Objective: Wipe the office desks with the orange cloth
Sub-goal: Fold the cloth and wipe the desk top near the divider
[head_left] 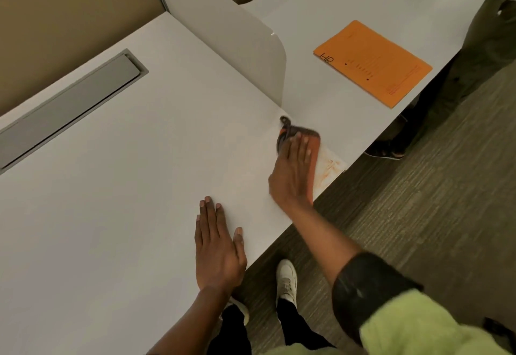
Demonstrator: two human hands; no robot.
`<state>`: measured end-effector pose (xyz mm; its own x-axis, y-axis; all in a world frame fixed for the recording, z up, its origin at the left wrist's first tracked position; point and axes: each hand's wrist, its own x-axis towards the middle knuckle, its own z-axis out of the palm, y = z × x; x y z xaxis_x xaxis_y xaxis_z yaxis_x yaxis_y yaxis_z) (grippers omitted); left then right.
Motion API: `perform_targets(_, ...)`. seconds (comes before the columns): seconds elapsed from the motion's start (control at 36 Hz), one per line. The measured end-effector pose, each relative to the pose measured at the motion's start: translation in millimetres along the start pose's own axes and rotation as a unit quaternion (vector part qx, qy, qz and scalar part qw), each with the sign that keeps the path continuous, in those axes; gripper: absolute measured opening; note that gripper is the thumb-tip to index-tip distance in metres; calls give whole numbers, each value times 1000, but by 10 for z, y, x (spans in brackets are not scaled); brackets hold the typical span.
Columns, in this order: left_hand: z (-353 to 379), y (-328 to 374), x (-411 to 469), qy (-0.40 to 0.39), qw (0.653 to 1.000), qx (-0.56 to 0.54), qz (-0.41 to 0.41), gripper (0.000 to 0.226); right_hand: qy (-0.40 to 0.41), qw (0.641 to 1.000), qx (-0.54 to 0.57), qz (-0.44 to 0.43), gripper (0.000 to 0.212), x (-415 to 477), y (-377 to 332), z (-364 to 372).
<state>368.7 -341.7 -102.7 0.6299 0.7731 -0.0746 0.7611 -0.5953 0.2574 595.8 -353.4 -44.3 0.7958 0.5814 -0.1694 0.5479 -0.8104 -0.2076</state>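
Note:
A white office desk (117,187) fills the left and middle of the head view. My right hand (293,170) presses flat on the orange cloth (314,145), which has a dark grey trim and lies near the desk's front edge, just below the end of the white divider panel (245,50). A faint orange smear (329,169) marks the desk surface to the right of the cloth. My left hand (217,245) rests flat on the desk near the front edge, fingers together, holding nothing.
An orange paper folder (374,64) lies on the neighbouring desk (335,0) beyond the divider. A grey cable tray lid (72,106) is set into the desk at the left. Another person's leg and shoe (388,150) stand at the right on the grey carpet (418,215).

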Motion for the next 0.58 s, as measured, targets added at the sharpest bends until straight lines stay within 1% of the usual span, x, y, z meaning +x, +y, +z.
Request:
perform_targets(0.08, -28, 18, -11, -6, 1000, 0, -2, 72, 5, 1000, 12, 22, 76, 366, 39, -125)
perform_targets(0.17, -41, 21, -11, -8, 1000, -4, -7, 72, 16, 1000, 20, 13, 76, 348, 27, -87)
perform_targets(0.25, -20, 6, -14, -6, 1000, -1, -2, 73, 25, 999, 34, -22, 78, -81, 7, 66)
perform_targets(0.36, 10, -6, -14, -5, 1000, -7, -1, 73, 6, 995, 45, -86, 83, -855, 11, 301)
perform_targets(0.42, 13, -8, -2, -4, 1000, -10, -1, 73, -11, 994, 43, -103, 84, -993, 64, 353)
perform_targets(0.5, 6, 1, -12, -5, 1000, -7, -2, 73, -2, 995, 35, -97, 81, -749, 108, 305)
perform_targets(0.58, -17, 11, -5, -10, 1000, -3, -7, 73, 17, 998, 8, -55, 79, -208, 119, 143)
